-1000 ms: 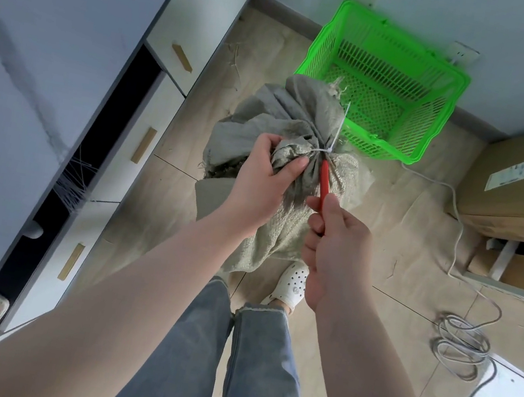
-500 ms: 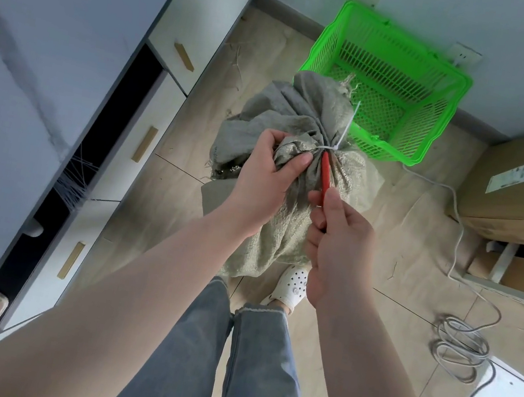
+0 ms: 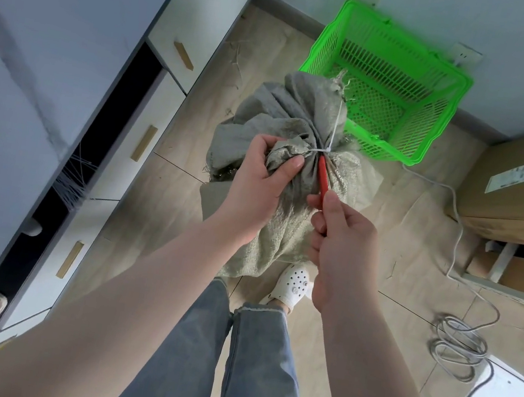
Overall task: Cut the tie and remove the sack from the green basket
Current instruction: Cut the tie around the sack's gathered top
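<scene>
Tiled floor underfoot, white cabinets point(image 3: 68, 62) running down the left, cardboard boxes point(image 3: 514, 192) off to the right, and the green basket point(image 3: 445, 90) sitting at the far wall with nothing visible inside it. The sack point(image 3: 299, 135) stands on the floor just near of the basket, right in front of the person's feet, so it looks to be out of the basket already. Left hand point(image 3: 256, 180) grips the bunched neck, fingers curled round the cloth just left of the white tie point(image 3: 326, 148), thumb pressed across the folds. Right hand point(image 3: 342, 246) has its fingers wrapped tight round a red tool point(image 3: 321, 180), tip up against the tie's head; whether blades are open I cannot tell, they are too small to read. The tie's loose tail points up toward the basket. The cut appears to be the step in hand, and to do it well the tip wants to catch the plastic band alone, not the woven cloth beneath. Keep the left grip firm so the neck stays taut and the band stands proud, keep that thumb clear of the tip, and cut away from the holding hand.
</scene>
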`<state>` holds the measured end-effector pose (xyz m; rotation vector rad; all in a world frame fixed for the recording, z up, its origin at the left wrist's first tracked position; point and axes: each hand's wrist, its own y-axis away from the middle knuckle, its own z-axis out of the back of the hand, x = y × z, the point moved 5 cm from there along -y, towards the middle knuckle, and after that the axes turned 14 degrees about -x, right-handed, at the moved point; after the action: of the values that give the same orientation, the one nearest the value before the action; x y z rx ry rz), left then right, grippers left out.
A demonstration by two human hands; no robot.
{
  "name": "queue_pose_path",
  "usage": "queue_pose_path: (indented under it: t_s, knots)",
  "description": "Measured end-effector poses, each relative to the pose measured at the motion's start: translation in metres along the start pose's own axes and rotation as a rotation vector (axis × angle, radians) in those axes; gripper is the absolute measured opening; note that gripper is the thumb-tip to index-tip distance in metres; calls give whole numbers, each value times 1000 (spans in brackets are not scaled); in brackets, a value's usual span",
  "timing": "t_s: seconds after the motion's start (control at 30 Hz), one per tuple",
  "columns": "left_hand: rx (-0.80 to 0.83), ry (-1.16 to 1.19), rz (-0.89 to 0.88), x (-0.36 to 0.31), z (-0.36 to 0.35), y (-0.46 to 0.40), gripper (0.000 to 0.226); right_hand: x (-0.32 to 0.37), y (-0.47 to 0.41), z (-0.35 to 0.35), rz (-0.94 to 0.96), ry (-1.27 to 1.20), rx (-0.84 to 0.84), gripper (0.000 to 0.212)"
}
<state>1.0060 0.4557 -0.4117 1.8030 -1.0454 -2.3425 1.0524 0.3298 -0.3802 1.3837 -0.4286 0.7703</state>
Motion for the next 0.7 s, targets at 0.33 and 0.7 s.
queue_pose_path:
  t_s: [0.33,0.7]
  knots:
    - [4,-53,-60,-5,5,-5,24,-3,7,-4,-78,-161,70,29]
    - [-27,-66,-49,-2,10,-13,20,7,-4,-6,39,-32,71,28]
